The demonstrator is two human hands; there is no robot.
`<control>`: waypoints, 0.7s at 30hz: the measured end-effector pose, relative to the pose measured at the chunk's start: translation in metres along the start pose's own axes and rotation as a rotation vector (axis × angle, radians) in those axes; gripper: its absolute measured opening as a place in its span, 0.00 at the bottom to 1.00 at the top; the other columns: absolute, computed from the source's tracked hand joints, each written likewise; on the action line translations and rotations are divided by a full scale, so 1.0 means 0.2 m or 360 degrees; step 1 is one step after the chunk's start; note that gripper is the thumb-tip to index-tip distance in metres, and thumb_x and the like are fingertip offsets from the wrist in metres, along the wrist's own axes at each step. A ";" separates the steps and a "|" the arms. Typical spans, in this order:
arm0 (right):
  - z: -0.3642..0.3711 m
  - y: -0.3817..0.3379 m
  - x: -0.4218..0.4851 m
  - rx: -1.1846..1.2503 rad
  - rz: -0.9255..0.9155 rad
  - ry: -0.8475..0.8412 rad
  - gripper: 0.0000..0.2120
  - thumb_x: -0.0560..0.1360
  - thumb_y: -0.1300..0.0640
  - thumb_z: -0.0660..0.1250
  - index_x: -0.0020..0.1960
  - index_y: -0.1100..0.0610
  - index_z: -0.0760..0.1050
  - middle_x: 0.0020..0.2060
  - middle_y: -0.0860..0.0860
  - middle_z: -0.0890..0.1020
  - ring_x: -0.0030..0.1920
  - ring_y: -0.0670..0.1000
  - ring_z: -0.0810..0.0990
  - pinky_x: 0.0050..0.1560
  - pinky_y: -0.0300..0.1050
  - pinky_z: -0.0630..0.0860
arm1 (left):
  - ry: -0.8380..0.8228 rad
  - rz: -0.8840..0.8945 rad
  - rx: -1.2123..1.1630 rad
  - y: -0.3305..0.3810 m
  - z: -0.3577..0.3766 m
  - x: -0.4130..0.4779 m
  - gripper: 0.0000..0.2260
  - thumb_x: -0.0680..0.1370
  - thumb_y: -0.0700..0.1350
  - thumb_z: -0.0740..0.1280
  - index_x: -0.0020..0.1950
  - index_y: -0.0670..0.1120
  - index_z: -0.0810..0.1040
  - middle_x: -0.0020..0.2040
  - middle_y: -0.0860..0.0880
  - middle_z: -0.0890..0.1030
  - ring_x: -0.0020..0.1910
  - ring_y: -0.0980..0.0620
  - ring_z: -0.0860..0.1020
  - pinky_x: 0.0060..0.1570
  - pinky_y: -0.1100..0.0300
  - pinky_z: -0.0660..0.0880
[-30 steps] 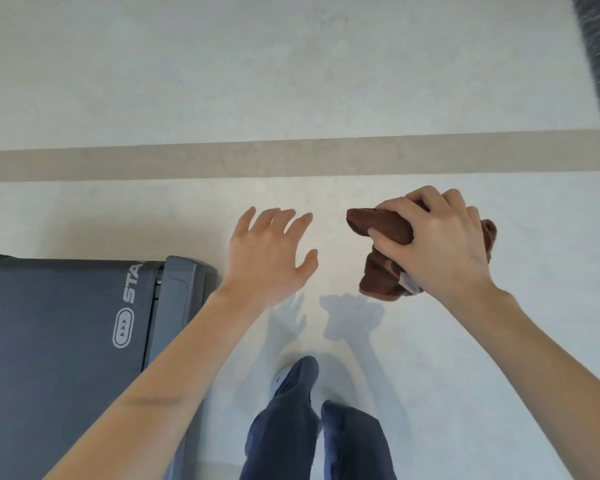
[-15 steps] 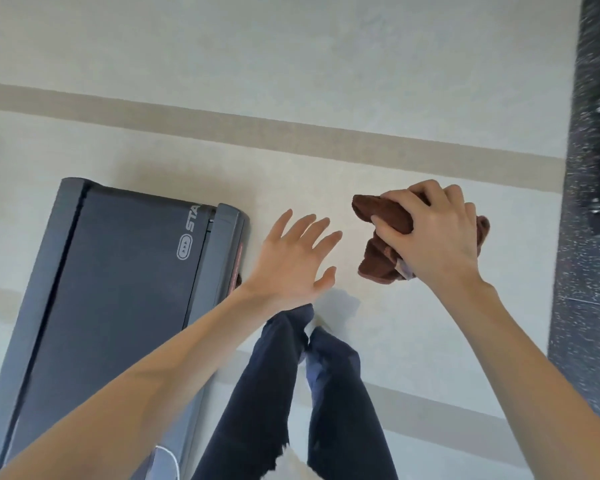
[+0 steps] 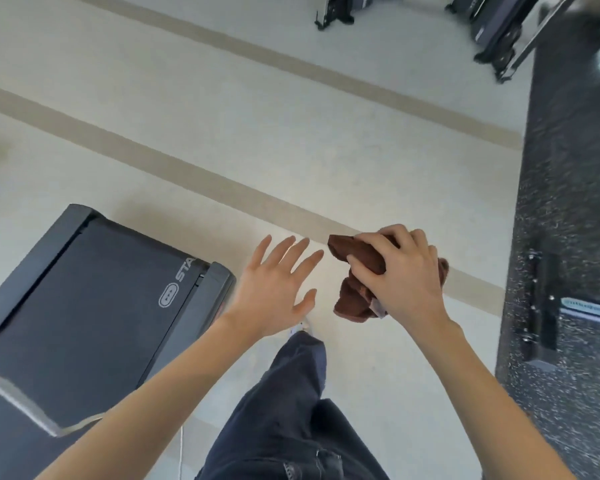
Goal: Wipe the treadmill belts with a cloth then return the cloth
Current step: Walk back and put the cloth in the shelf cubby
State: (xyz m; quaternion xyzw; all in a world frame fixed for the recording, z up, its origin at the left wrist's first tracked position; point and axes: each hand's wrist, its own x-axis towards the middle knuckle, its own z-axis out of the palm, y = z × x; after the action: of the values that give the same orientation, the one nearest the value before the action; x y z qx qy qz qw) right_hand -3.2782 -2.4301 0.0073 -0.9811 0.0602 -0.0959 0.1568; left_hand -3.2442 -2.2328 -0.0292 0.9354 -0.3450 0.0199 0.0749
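My right hand (image 3: 404,275) is clenched around a bunched brown cloth (image 3: 355,271), held in the air above the pale floor right of centre. My left hand (image 3: 274,289) hovers beside it, fingers spread, holding nothing and not touching the cloth. A dark treadmill (image 3: 84,299) with a black belt and a white logo lies at the lower left; both hands are to the right of its end, off the belt.
My legs in dark trousers (image 3: 291,410) stand below the hands. A dark speckled mat (image 3: 568,202) with a black fitting runs down the right side. More dark machines (image 3: 489,26) stand at the top right. Beige stripes cross the pale floor.
The view has swung and lifted, bringing the treadmill's end, the dark mat and the far machines into sight. Both hands keep their pose, the right still holding the cloth.
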 end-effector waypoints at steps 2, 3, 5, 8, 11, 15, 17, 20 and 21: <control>-0.02 0.00 0.15 0.0019 -0.0075 -0.0070 0.12 0.70 0.47 0.71 0.52 0.48 0.81 0.47 0.50 0.79 0.47 0.59 0.74 0.45 0.53 0.70 | 0.0051 -0.0064 0.0008 -0.05 -0.04 0.10 0.22 0.74 0.54 0.61 0.65 0.47 0.75 0.65 0.44 0.75 0.64 0.42 0.73 0.64 0.40 0.68; -0.03 0.01 0.23 0.0022 -0.0101 -0.0101 0.12 0.70 0.47 0.70 0.53 0.48 0.81 0.48 0.49 0.78 0.47 0.58 0.73 0.46 0.53 0.70 | 0.0070 -0.0100 -0.0003 -0.08 -0.06 0.16 0.23 0.74 0.54 0.59 0.66 0.47 0.75 0.65 0.44 0.75 0.64 0.42 0.73 0.64 0.40 0.67; -0.04 0.02 0.41 0.0025 -0.0141 -0.0152 0.12 0.71 0.46 0.69 0.53 0.46 0.80 0.49 0.48 0.78 0.49 0.57 0.73 0.47 0.51 0.68 | 0.0105 -0.0183 -0.0023 -0.15 -0.10 0.29 0.23 0.74 0.55 0.58 0.66 0.47 0.74 0.66 0.44 0.75 0.65 0.42 0.73 0.64 0.40 0.67; -0.05 0.02 0.69 0.0050 -0.0229 -0.0168 0.13 0.72 0.44 0.68 0.54 0.45 0.80 0.49 0.47 0.77 0.50 0.56 0.72 0.49 0.50 0.67 | 0.0126 -0.0317 -0.0002 -0.25 -0.17 0.47 0.24 0.74 0.55 0.56 0.67 0.47 0.74 0.65 0.44 0.75 0.66 0.43 0.72 0.66 0.41 0.66; -0.04 0.00 0.90 0.0101 -0.0302 -0.0124 0.12 0.72 0.45 0.68 0.54 0.45 0.80 0.49 0.47 0.77 0.50 0.55 0.72 0.49 0.50 0.66 | 0.0162 -0.0418 0.0020 -0.34 -0.22 0.59 0.24 0.75 0.55 0.56 0.68 0.48 0.73 0.66 0.45 0.74 0.67 0.43 0.71 0.67 0.42 0.63; 0.02 -0.01 1.10 0.0150 -0.0445 -0.0088 0.11 0.71 0.46 0.70 0.52 0.46 0.80 0.48 0.47 0.77 0.47 0.55 0.72 0.47 0.49 0.67 | 0.0158 -0.0581 0.0017 -0.44 -0.25 0.70 0.24 0.75 0.55 0.56 0.68 0.48 0.72 0.66 0.45 0.74 0.67 0.43 0.71 0.67 0.43 0.63; 0.06 0.02 1.18 0.0164 -0.0504 -0.0158 0.11 0.71 0.46 0.70 0.53 0.46 0.80 0.48 0.47 0.77 0.47 0.55 0.72 0.46 0.49 0.67 | 0.0133 -0.0657 -0.0004 -0.48 -0.22 0.75 0.24 0.75 0.55 0.56 0.68 0.48 0.72 0.67 0.44 0.74 0.67 0.43 0.70 0.67 0.43 0.64; 0.13 0.11 1.33 0.0178 -0.0527 -0.0259 0.11 0.72 0.46 0.69 0.54 0.45 0.80 0.48 0.46 0.77 0.49 0.54 0.72 0.47 0.48 0.66 | 0.0125 -0.0736 -0.0027 -0.51 -0.17 0.87 0.25 0.74 0.55 0.56 0.68 0.48 0.72 0.67 0.44 0.73 0.67 0.42 0.71 0.67 0.43 0.64; 0.14 0.15 1.40 0.0203 -0.0524 -0.0289 0.11 0.72 0.45 0.69 0.54 0.45 0.80 0.49 0.46 0.76 0.49 0.54 0.72 0.48 0.48 0.66 | 0.0118 -0.0772 -0.0033 -0.52 -0.15 0.94 0.25 0.74 0.55 0.55 0.68 0.48 0.72 0.67 0.44 0.73 0.66 0.42 0.71 0.66 0.43 0.65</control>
State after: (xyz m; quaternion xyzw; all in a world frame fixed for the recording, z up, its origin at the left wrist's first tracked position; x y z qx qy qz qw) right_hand -3.0014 -2.4909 0.0184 -0.9704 -0.1215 -0.0351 0.2055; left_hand -3.0327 -2.2709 0.0043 0.9887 -0.1075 0.0319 0.0998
